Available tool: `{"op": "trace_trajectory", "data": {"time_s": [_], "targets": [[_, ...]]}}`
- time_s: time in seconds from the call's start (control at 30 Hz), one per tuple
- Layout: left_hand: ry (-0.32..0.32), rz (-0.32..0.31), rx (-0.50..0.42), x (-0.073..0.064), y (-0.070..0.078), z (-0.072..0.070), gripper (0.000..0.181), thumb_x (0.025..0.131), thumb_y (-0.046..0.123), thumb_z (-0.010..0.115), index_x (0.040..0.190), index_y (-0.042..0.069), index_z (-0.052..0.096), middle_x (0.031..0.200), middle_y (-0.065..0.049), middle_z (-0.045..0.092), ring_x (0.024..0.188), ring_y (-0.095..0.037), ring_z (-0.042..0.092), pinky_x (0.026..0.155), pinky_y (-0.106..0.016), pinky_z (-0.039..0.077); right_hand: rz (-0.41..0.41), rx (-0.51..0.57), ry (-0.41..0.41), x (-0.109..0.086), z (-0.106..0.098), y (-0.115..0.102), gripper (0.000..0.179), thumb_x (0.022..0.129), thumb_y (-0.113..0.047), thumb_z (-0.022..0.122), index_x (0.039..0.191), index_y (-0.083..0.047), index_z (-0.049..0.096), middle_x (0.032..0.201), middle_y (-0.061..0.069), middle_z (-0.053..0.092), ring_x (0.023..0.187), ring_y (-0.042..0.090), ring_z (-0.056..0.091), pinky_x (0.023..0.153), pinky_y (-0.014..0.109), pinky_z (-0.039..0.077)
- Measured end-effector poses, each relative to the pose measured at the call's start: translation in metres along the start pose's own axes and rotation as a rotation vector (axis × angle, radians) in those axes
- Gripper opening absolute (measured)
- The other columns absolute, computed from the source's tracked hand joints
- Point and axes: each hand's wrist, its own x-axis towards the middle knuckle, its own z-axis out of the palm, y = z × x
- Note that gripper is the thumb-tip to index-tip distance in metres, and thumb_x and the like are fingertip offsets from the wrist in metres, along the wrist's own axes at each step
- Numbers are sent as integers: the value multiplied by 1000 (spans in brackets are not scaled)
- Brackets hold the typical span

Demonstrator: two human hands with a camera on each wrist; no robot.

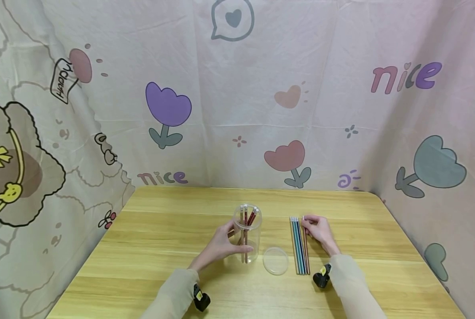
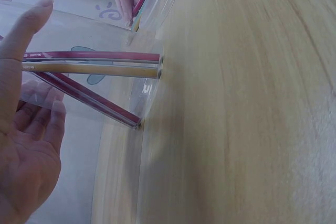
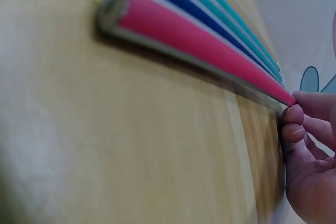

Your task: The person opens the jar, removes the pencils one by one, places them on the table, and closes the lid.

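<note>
The left hand point(image 1: 223, 243) is curled round a clear jar point(image 1: 255, 235), thumb on the side nearer the body and fingers on the opposite side; the jar stands upright on the worktop point(image 1: 149, 241), its open mouth above the hand. Inside it, leaning at different angles past the left thumb, are red pencils point(image 2: 100, 55) and a gold pencil point(image 2: 100, 69); their lower ends meet the jar's base.

The right hand point(image 1: 318, 229) pinches the far end of a red pencil point(image 3: 210, 53) between thumb and fingers; that pencil points back from the fingertips toward the body, at the edge of the row nearest this hand; whether it is lifted off the worktop, I cannot tell. Just left of the right hand lies the rest of the row of pencils point(image 1: 298, 248), side by side, with navy, teal and gold among them; the navy one is next to the red.

A round clear lid point(image 1: 276, 261) lies flat between the two hands, a little nearer the body than either; beige sleeves point(image 1: 353, 283) cover both forearms behind the hands; beyond them hangs a printed cloth point(image 1: 237, 97) with tulips and hearts.
</note>
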Motion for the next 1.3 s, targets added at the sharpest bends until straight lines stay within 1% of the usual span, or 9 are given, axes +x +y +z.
{"op": "trace_trajectory", "data": {"time_s": [0.1,0.2,0.33,0.6,0.9,1.13,1.3], "targets": [[0,-1,4,0,0,0,76,73,22,90,138,9,54,140,-16,61,133,-41,55,114,-60,44,-4,-26,12,1,1,0,35,95,-3,64,125,14,61,80,7,67,57,5,54,46,16,44],[0,-4,6,-1,0,0,76,73,23,90,139,10,54,140,-16,61,133,-41,55,114,-60,44,-1,-48,17,1,3,0,34,94,-3,63,124,14,62,77,3,65,56,5,54,45,16,44],[-1,-2,7,-1,0,0,78,73,23,90,140,9,53,141,-16,61,133,-41,55,114,-60,44,6,-57,23,-1,5,-2,34,93,-3,65,122,13,63,77,2,63,55,5,54,44,16,43],[1,0,8,-1,0,0,76,73,23,90,139,10,54,141,-15,61,133,-41,56,114,-59,44,15,-64,36,-2,5,-4,32,94,-4,66,121,12,64,78,3,63,57,7,54,44,17,43],[12,4,-9,1,-3,1,69,72,22,91,132,12,58,136,-13,64,132,-39,57,113,-59,45,-36,-138,56,-2,5,-5,31,93,-5,67,118,11,66,83,10,67,56,7,57,46,18,47],[10,4,-7,1,-3,0,71,72,22,91,134,12,57,137,-13,64,132,-40,57,113,-60,45,-40,-164,60,-2,6,-4,31,93,-4,67,119,11,66,83,10,66,57,6,58,49,16,50],[9,0,-7,0,-2,0,71,72,23,91,134,13,57,136,-13,64,132,-39,57,114,-59,44,-37,-161,73,-2,6,-4,31,92,-5,68,119,10,66,83,10,68,56,5,59,49,17,52]]}}
